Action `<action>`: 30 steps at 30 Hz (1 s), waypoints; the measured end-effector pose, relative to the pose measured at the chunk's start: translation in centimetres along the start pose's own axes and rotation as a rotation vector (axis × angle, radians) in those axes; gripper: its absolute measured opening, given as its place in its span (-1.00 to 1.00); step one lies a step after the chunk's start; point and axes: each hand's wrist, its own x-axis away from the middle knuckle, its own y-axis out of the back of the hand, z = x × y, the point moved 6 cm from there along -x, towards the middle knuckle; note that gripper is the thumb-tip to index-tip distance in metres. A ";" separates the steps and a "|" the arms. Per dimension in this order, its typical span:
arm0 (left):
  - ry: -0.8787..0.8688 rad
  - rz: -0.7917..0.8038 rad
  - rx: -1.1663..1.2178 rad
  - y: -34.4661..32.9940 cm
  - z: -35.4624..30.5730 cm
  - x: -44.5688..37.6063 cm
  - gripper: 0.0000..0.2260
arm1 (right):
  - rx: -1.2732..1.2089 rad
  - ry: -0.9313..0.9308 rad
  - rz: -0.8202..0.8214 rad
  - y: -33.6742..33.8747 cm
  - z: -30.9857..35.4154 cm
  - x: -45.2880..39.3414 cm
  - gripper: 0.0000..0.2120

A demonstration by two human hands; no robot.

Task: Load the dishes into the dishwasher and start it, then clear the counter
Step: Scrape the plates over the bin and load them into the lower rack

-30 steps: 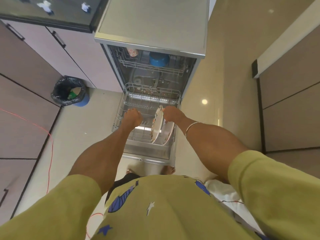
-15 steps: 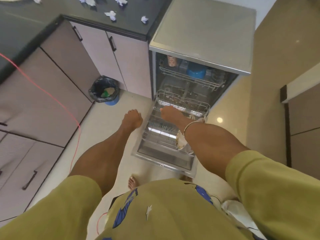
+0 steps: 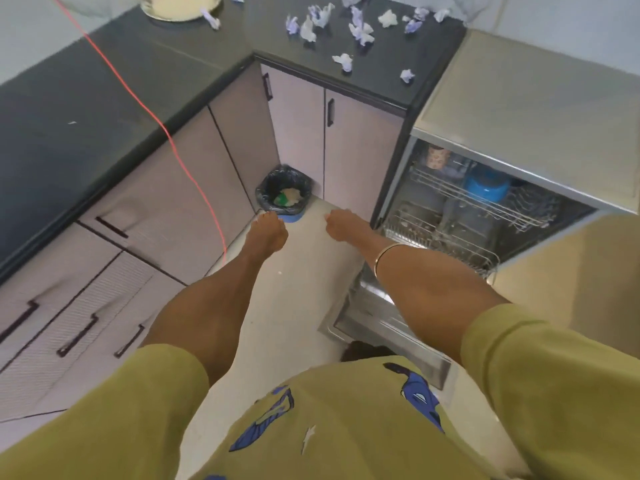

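The left hand [image 3: 268,232] and right hand [image 3: 343,225] hang loosely curled, grasping nothing, left of the open stainless-steel dishwasher [image 3: 485,209]. Loading appears in hand. Beyond both hands, the cream round plate [image 3: 180,6] on the black worktop [image 3: 104,88] probably requires collection next.

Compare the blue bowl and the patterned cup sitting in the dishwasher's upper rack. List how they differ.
The blue bowl is plain, solid blue; the patterned cup is pale with reddish markings. The bowl is wider and squatter, the cup narrower and taller. The bowl sits mid-rack, the cup at the rack's left end, deeper inside. Both rest in the upper rack of the open dishwasher, untouched by either hand.
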 end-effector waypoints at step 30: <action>-0.044 -0.185 0.041 20.5 4.7 -41.5 -0.68 | -0.085 0.032 -0.228 22.6 12.4 -41.0 -0.68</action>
